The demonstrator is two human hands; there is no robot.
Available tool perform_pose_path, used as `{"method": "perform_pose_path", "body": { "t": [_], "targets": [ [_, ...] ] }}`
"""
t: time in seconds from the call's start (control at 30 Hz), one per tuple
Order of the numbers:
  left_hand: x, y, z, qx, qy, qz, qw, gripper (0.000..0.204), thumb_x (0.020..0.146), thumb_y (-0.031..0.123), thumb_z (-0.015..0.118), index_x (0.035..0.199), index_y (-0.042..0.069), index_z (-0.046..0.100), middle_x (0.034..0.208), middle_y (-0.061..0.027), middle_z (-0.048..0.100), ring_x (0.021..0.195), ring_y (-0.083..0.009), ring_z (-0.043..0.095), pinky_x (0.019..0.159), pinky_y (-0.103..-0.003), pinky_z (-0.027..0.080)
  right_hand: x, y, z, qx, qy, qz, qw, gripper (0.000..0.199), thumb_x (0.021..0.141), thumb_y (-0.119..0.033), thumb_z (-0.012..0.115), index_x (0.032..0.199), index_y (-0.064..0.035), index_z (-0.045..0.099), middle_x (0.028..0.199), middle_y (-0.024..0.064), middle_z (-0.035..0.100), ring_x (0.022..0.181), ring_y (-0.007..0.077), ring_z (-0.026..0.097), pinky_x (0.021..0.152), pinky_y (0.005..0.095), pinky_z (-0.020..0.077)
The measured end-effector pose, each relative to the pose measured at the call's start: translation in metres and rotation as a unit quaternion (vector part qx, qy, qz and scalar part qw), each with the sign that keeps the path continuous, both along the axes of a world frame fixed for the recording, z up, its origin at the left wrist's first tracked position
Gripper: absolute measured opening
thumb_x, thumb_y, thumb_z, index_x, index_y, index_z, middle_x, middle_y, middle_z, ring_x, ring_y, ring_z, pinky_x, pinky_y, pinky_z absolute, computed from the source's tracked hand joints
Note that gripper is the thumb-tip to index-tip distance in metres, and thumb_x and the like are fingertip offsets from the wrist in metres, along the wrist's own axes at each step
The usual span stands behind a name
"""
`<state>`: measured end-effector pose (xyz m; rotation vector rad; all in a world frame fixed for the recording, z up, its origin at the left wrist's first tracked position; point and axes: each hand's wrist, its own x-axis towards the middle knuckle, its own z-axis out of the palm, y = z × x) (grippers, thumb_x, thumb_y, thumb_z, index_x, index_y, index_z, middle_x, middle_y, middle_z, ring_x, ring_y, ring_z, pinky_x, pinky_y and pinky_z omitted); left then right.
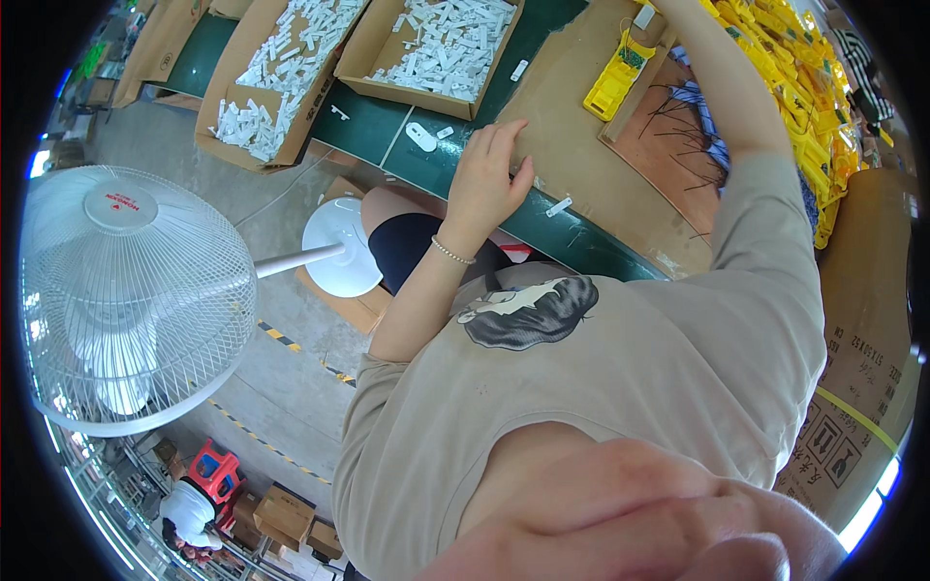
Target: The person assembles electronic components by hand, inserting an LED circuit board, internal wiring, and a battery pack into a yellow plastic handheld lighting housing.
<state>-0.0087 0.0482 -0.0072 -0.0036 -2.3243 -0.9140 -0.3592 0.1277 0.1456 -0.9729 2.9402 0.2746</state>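
Observation:
My left hand [487,182] hovers over the front edge of the green table [397,136], fingers stretched out and thumb apart, holding nothing. Close to it lie a white oval plastic piece [421,137] and a smaller white piece [445,133]. My right forearm [741,92] reaches to the far side, where the top edge of the view cuts off the hand, so its fingers are hidden. Beside that wrist are a small white block [643,16] and a yellow plastic housing [608,95] with a dark green part inside, lying on cardboard [572,145].
Two cardboard boxes [360,85] [208,116] hold many small white parts. Yellow plastic parts [799,107] pile up at the right, near dark wires [683,116]. A white standing fan [136,300] is at my left. A tall carton [862,290] stands at my right.

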Motion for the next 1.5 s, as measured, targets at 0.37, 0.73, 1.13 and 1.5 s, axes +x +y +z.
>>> {"method": "perform_pose_path", "body": {
  "t": [0.37,0.73,1.13,1.5],
  "targets": [
    [0.002,-0.003,-0.001,0.022,-0.012,-0.01,1.0,0.042,0.08,0.007,0.065,0.121,0.002,0.055,0.101,-0.0153,0.059,0.094,-0.0324,0.057,0.085,-0.04,0.048,0.122,0.071,0.007,0.149,-0.012,0.357,0.922,0.048,0.076,-0.019,0.075,0.121,-0.0068,0.063,0.139,0.0175,0.047,0.138,0.0389,0.031,0.111,0.0497,0.031],
    [0.007,0.017,0.046,0.136,0.102,-0.174,0.97,0.068,0.087,0.022,0.067,0.143,-0.001,0.036,0.132,-0.0174,0.054,0.119,-0.0269,0.054,0.1,-0.035,0.042,0.241,0.106,-0.009,-0.476,-0.231,0.361,0.768,0.037,0.081,-0.017,0.077,0.115,-0.0067,0.066,0.135,0.0151,0.049,0.126,0.0305,0.046,0.106,0.0398,0.0351],
    [0.012,0.025,0.077,0.391,0.114,-0.275,0.871,0.04,0.098,0.019,0.033,0.134,0.0,0.037,0.107,-0.0131,0.058,0.092,-0.0178,0.058,0.086,-0.032,0.047,0.318,0.111,-0.093,-0.552,-0.625,0.154,0.53,0.083,0.082,0.0,0.065,0.152,-0.0027,0.019,0.134,0.0248,0.048,0.08,0.0189,0.068,0.076,0.0305,0.0546],
    [0.015,0.0,0.049,0.18,0.054,-0.124,0.974,0.046,0.098,0.022,0.044,0.138,-0.002,0.039,0.11,-0.0099,0.057,0.097,-0.0155,0.056,0.088,-0.03,0.045,0.273,0.175,-0.069,-0.629,-0.636,0.199,0.399,0.045,0.089,-0.009,0.056,0.131,0.007,0.051,0.096,0.0169,0.068,0.085,0.0213,0.067,0.076,0.0285,0.052]
  ]
}}
